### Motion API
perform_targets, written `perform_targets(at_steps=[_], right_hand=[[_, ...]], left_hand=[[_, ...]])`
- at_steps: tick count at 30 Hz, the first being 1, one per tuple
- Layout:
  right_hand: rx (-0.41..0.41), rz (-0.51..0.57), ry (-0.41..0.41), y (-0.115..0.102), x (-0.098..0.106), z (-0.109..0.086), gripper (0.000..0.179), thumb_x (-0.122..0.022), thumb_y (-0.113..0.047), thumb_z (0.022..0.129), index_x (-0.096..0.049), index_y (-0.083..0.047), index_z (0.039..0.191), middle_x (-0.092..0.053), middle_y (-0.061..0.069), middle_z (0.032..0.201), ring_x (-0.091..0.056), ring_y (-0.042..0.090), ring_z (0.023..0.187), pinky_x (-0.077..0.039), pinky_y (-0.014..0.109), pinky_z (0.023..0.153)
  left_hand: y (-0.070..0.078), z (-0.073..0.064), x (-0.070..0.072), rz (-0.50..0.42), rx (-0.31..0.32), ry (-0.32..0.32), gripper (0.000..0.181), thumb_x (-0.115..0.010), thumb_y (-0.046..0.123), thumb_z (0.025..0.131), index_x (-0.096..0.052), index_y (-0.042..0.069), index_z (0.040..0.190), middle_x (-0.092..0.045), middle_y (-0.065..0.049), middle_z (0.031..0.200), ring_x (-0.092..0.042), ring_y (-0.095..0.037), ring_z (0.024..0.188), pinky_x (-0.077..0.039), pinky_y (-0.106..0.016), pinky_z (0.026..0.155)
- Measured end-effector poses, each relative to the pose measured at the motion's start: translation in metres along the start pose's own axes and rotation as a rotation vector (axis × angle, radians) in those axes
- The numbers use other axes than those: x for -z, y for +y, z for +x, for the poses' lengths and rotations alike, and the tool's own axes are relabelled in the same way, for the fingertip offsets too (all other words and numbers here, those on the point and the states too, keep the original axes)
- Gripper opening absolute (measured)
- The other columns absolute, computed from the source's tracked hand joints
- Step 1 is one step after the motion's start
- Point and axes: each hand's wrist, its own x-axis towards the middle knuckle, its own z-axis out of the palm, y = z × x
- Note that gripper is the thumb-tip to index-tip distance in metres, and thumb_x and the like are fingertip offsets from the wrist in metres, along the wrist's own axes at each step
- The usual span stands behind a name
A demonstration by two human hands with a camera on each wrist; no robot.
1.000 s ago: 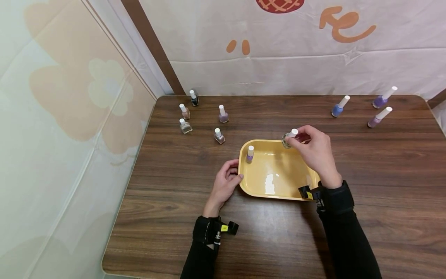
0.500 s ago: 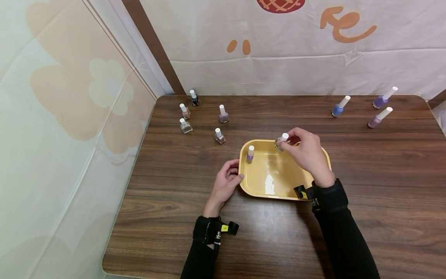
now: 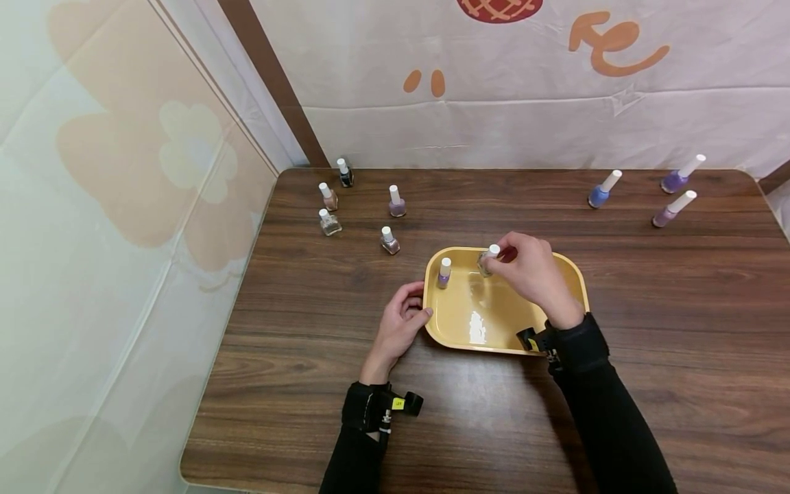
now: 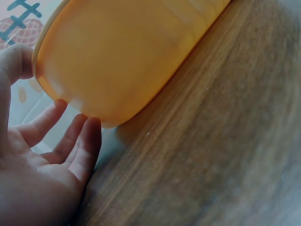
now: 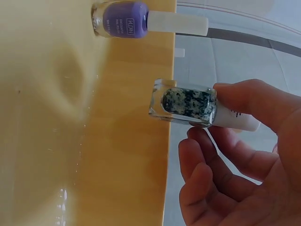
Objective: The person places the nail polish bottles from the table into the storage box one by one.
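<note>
My right hand (image 3: 532,273) pinches a nail polish bottle (image 5: 188,104) between thumb and fingers near its white cap, above the back part of a yellow tray (image 3: 475,348). Clear glass and dark speckled flakes show in the right wrist view. Inside the tray's left end, a purple nail polish bottle (image 5: 126,20) stands upright with its white cap on top. My left hand (image 3: 398,329) holds the tray's left end, its thumb over the rim and its fingertips against the outer wall (image 4: 113,61).
At the table's back left stand several polish bottles, among them a black one (image 3: 345,177), a clear one (image 3: 330,225) and a mauve one (image 3: 397,206). A blue bottle (image 3: 597,196) and two purple ones (image 3: 674,180) are at the back right. A printed curtain (image 3: 518,123) hangs behind the table.
My right hand has moved left and slightly toward me, carrying the speckled bottle from the tray's back rim to over its inside. The left hand and tray have stayed in place.
</note>
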Motion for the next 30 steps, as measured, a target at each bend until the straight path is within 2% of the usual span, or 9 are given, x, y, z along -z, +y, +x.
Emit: perform_targets(at_steps=[9, 25, 30], right_hand=[[-0.005, -0.018, -0.046, -0.002, -0.005, 0.002, 0.021, -0.069, -0.025, 0.084, -0.066, -0.006, 0.089, -0.068, 0.01, 0.081, -0.06, 0.021, 0.072, -0.043, 0.029, 0.064], [0.011, -0.052, -0.073, 0.0, -0.012, 0.006, 0.022, -0.07, -0.027, 0.083, -0.067, -0.005, 0.087, -0.07, 0.009, 0.081, -0.062, 0.022, 0.073, -0.044, 0.029, 0.066], [0.023, -0.059, -0.071, 0.0, -0.016, 0.006, 0.021, -0.07, -0.027, 0.083, -0.068, -0.006, 0.085, -0.071, 0.009, 0.08, -0.063, 0.022, 0.073, -0.045, 0.031, 0.067]], left_hand=[[-0.001, 0.0, 0.0, -0.003, 0.002, -0.001, 0.049, -0.059, -0.004, 0.084, -0.049, -0.004, 0.132, -0.052, -0.024, 0.125, -0.054, -0.016, 0.097, -0.048, -0.017, 0.077], [-0.002, 0.0, 0.001, 0.018, -0.008, -0.003, 0.049, -0.059, -0.002, 0.083, -0.049, -0.003, 0.131, -0.052, -0.023, 0.126, -0.054, -0.016, 0.097, -0.048, -0.017, 0.077], [-0.002, 0.0, 0.0, 0.006, -0.025, -0.002, 0.051, -0.059, -0.003, 0.082, -0.049, -0.005, 0.131, -0.052, -0.026, 0.123, -0.054, -0.016, 0.095, -0.048, -0.016, 0.076]])
